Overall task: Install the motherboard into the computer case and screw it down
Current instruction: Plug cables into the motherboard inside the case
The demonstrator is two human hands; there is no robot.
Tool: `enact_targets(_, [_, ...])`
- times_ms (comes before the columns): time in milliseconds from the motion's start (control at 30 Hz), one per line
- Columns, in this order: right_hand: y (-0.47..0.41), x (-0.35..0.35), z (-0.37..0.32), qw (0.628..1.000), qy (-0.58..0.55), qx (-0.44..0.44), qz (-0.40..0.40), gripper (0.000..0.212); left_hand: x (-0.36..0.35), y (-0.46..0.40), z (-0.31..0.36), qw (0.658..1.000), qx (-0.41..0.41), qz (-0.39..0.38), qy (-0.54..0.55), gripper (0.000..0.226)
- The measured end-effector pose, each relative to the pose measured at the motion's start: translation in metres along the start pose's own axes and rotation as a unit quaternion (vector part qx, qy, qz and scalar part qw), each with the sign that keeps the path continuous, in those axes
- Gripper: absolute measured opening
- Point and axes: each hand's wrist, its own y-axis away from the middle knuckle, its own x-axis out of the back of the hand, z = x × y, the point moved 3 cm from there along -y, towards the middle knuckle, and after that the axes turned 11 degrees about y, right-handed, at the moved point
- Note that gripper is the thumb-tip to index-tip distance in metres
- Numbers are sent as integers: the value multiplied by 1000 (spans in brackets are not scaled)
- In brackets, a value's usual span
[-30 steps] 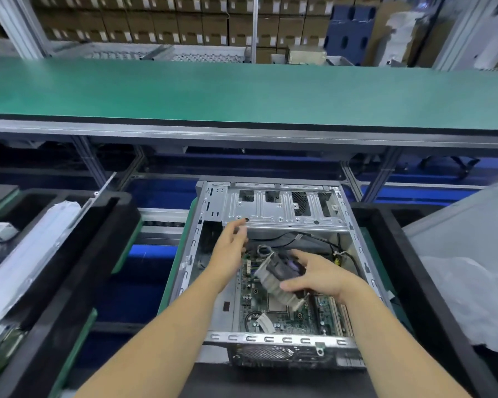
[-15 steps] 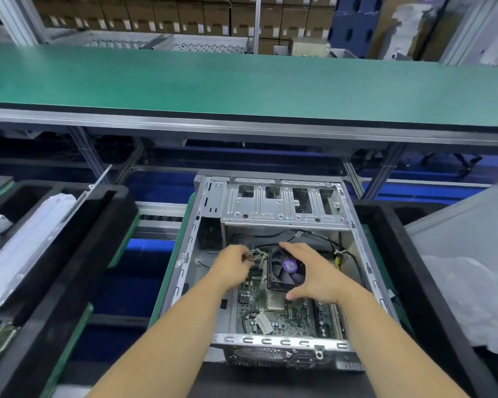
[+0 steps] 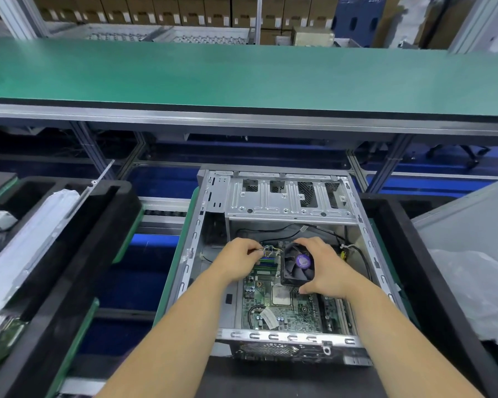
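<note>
The station is an assembly line: a green belt (image 3: 242, 73) runs across the far side, with black foam trays (image 3: 78, 242) to either side of the open case (image 3: 210, 196).

The motherboard (image 3: 288, 311) lies flat inside the case, below and between both hands. The right hand (image 3: 325, 271) is curled around the cooler fan (image 3: 296, 265), thumb on the near edge, fingers over the far edge. The left hand (image 3: 239, 261) is nearly closed, pinching a thin wire bundle (image 3: 268, 251) just left of the fan.

Handling, as judged:
- The board is stiff, light and fragile. Do not flex it.
- The cooler is the heaviest part and a firm grip point.
- Otherwise hold the board by its bare edges, clear of pins and sockets.
- The wires are soft; keep them from under the board.

No screws or driver are visible.
</note>
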Motion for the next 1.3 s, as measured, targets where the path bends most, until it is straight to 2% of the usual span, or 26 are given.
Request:
enact_targets(200, [1, -1, 2, 1000, 6, -8, 2, 112, 6, 1, -4, 998, 41, 38, 4, 21])
enact_targets(333, [1, 0, 1, 1000, 7, -8, 6, 112, 13, 3, -8, 990, 56, 85, -97, 18])
enact_targets(400, [0, -1, -3, 1000, 13, -7, 5, 112, 14, 4, -11, 988, 66, 95, -105, 20])
enact_targets(567, [0, -2, -5, 1000, 12, -6, -12, 115, 13, 4, -14, 989, 79, 84, -95, 20])
enact_targets(667, [2, -4, -6, 1000, 3, 2, -26, 117, 7, 4, -13, 993, 69, 48, -87, 18])
enact_targets(800, [3, -11, -17, 997, 44, 31, -58, 117, 5, 7, -12, 990, 86, 17, -110, 24])
enact_targets(1000, [0, -20, -30, 992, 86, 47, -78, 119, 8, 8, -13, 990, 106, 30, -91, 34])
enact_targets(1167, [-3, -24, -30, 986, 122, 50, -98, 120, 6, 6, -16, 990, 112, 20, -82, 29])
enact_targets(1300, [-3, -25, -29, 986, 126, 56, -91, 120, 7, 2, -21, 991, 107, 65, -40, 23])
